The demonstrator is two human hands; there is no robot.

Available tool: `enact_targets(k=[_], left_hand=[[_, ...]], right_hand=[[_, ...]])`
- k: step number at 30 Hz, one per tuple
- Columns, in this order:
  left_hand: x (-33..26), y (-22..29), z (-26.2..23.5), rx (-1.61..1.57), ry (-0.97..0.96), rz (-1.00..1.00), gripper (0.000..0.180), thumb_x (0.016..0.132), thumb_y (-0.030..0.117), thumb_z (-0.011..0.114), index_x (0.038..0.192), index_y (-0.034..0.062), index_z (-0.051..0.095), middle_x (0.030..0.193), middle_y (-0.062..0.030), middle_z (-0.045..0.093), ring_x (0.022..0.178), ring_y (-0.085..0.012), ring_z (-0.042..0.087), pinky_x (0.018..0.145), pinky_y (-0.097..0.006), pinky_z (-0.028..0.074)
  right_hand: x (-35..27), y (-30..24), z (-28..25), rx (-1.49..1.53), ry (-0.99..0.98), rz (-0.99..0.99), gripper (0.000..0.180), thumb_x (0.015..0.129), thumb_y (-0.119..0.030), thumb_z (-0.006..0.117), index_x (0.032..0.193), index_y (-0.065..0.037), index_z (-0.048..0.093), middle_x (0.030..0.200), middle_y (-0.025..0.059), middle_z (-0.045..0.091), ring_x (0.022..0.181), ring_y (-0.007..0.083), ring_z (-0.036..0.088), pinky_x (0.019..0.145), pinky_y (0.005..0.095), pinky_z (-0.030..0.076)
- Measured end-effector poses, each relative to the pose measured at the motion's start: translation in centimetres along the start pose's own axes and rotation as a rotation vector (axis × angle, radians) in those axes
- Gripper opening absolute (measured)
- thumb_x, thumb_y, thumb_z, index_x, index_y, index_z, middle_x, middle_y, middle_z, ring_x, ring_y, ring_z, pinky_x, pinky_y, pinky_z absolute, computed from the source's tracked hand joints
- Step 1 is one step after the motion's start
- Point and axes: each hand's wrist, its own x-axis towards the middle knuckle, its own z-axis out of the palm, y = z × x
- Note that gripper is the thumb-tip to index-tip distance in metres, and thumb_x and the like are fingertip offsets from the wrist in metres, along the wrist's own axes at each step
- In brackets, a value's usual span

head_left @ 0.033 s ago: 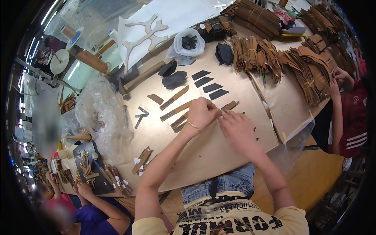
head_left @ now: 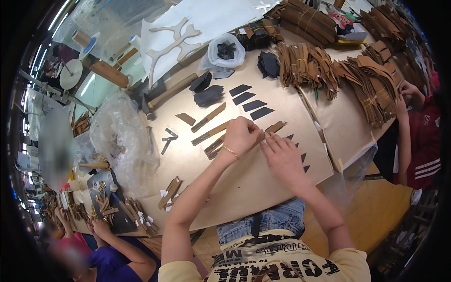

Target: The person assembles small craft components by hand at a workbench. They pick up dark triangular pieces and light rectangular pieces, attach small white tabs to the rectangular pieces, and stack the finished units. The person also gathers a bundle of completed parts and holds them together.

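Observation:
My left hand (head_left: 242,137) is closed in a pinch at the near end of a brown leather strip (head_left: 276,127). My right hand (head_left: 283,157) has its fingertips close together at the same strip, beside the left fingertips. Whether anything small lies between the right fingers is hidden. Left of my hands lie several brown strips (head_left: 209,135) with dark inset ends, partly covered by my left hand. Beyond them are a brown slanted piece (head_left: 185,119) and several black slanted pieces (head_left: 244,98) in a row. Dark pointed tips (head_left: 304,157) show beside my right hand.
A hammer (head_left: 170,90) and stacked black pieces (head_left: 209,95) lie farther back. Bundled brown strips (head_left: 307,65) fill the back right. A clear plastic bag (head_left: 123,141) is on the left. Co-workers' hands (head_left: 405,96) are at the right and the lower left.
My right hand has shifted slightly, and more of the dark pointed tips beside it now shows. The left hand stays at the strip.

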Motion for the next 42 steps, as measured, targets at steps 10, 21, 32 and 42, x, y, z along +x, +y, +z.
enact_targets(k=[10, 21, 32, 42], left_hand=[[-3.6, -0.8, 2.3, 0.377, 0.188, 0.353, 0.010, 0.085, 0.015, 0.071, 0.091, 0.0097, 0.075, 0.103, -0.0098, 0.065, 0.091, -0.0272, 0.064, 0.076, -0.037, 0.052], [-3.8, -1.4, 3.3, 0.223, 0.311, 0.310, 0.048, 0.080, 0.019, 0.076, 0.124, 0.0104, 0.060, 0.126, -0.0118, 0.057, 0.119, -0.0307, 0.054, 0.102, -0.046, 0.041], [-14.5, -3.9, -8.0, -0.330, 0.007, 0.256, 0.017, 0.087, 0.013, 0.072, 0.099, 0.0008, 0.073, 0.089, -0.0102, 0.072, 0.082, -0.0190, 0.068, 0.077, -0.032, 0.053], [-22.7, -12.3, -15.8, 0.273, 0.684, -0.090, 0.017, 0.084, 0.014, 0.075, 0.093, -0.0005, 0.073, 0.086, -0.0119, 0.072, 0.084, -0.0202, 0.068, 0.076, -0.032, 0.052]], right_hand=[[1.0, 2.2, -0.7, 0.267, -0.117, 0.076, 0.025, 0.084, -0.011, 0.062, 0.109, -0.006, 0.063, 0.113, 0.0135, 0.066, 0.109, 0.0276, 0.062, 0.102, 0.0413, 0.042], [2.8, 4.7, -0.6, 0.680, 0.195, 0.226, 0.032, 0.083, 0.001, 0.069, 0.115, -0.001, 0.065, 0.090, 0.0120, 0.063, 0.079, 0.0216, 0.060, 0.075, 0.0323, 0.049], [-0.4, -3.0, -4.5, 1.083, -0.005, 0.222, 0.034, 0.085, -0.002, 0.071, 0.118, 0.000, 0.062, 0.094, 0.0067, 0.065, 0.087, 0.0141, 0.058, 0.082, 0.0286, 0.048], [0.1, -4.7, -3.4, 0.964, -0.140, 0.176, 0.029, 0.085, -0.004, 0.070, 0.114, 0.001, 0.065, 0.091, 0.0109, 0.066, 0.083, 0.0195, 0.063, 0.079, 0.0307, 0.050]])
